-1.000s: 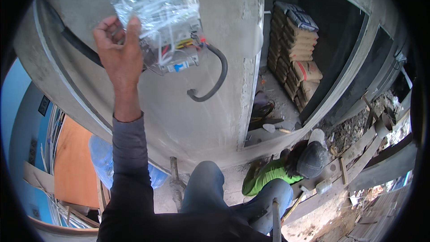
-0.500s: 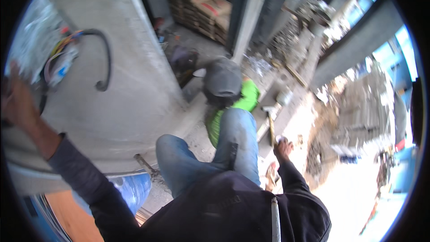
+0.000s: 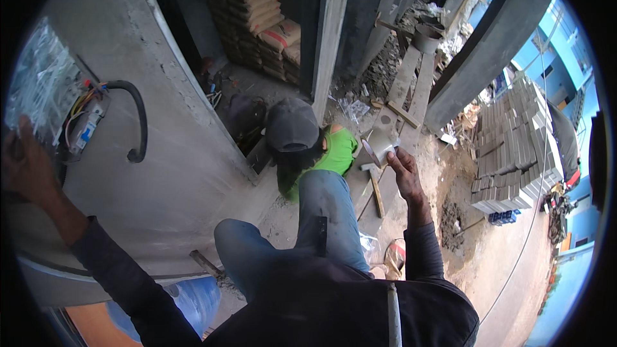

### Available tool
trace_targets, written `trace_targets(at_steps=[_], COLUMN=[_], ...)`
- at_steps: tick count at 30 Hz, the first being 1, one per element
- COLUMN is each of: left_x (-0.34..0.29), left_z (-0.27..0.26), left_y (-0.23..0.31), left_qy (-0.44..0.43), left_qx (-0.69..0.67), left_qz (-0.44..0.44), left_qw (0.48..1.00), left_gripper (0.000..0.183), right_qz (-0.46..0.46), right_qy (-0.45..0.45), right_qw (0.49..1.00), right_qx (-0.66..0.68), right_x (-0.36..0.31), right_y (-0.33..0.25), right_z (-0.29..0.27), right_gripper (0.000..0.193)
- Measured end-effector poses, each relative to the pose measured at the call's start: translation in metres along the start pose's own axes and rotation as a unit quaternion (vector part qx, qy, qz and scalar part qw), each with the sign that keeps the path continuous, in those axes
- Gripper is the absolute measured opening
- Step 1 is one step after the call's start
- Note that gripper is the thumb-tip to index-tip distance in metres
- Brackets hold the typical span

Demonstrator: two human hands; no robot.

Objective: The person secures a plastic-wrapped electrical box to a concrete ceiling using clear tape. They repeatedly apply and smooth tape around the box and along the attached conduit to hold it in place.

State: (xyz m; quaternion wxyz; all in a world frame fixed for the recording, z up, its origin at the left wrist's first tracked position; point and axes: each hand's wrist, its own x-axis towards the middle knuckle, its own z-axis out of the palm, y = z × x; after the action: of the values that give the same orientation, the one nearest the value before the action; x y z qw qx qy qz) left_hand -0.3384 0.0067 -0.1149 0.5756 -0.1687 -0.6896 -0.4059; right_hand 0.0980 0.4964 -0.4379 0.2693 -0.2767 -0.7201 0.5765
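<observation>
My left hand (image 3: 29, 167) is at the far left rim, its fingers apart, partly lost in the dark edge. It is nearest to a recessed electrical box (image 3: 87, 122) with coloured wires and a black bent conduit (image 3: 144, 119). Clear plastic sheeting (image 3: 38, 83) hangs above that hand. My right hand (image 3: 406, 177) is raised on the right, thumb and fingers closed on the edge of what looks like a roll of wide tape (image 3: 380, 143). Below the roll lies a hammer (image 3: 376, 189) with a wooden handle on a plank.
A person in a grey cap (image 3: 292, 125) and green shirt crouches just beyond my knees. Bags (image 3: 250, 13) are stacked at the back. Planks (image 3: 402, 83) carry a bucket (image 3: 427, 37). Pale blocks (image 3: 514, 148) are piled at right; a blue drum-like object (image 3: 196, 302) stands lower left.
My right hand has risen and moved farther away, bringing the roll above the hammer. My left hand stays near the box. The view has shifted slightly and become sharper.
</observation>
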Motion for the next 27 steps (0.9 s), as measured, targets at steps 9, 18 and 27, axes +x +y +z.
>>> trace_targets(at_steps=[9,18,27], left_x=[-0.010,-0.011,-0.021], left_z=[-0.004,-0.006,-0.010], left_y=[0.019,0.026,0.023], left_qy=[0.066,0.135,0.175], left_qx=[-0.033,-0.066,-0.116], left_qz=[0.061,0.040,-0.044], left_qw=[0.995,0.988,0.977], left_gripper=[0.019,0.024,0.042], right_qz=[-0.422,-0.657,-0.676], right_qy=[-0.242,-0.242,-0.210], right_qw=[0.873,0.681,0.656], right_qx=[0.025,-0.215,-0.263], right_x=[0.040,0.019,-0.029], right_y=[-0.325,-0.498,-0.531], right_z=[0.185,0.322,0.355], right_gripper=[0.037,0.036,0.037])
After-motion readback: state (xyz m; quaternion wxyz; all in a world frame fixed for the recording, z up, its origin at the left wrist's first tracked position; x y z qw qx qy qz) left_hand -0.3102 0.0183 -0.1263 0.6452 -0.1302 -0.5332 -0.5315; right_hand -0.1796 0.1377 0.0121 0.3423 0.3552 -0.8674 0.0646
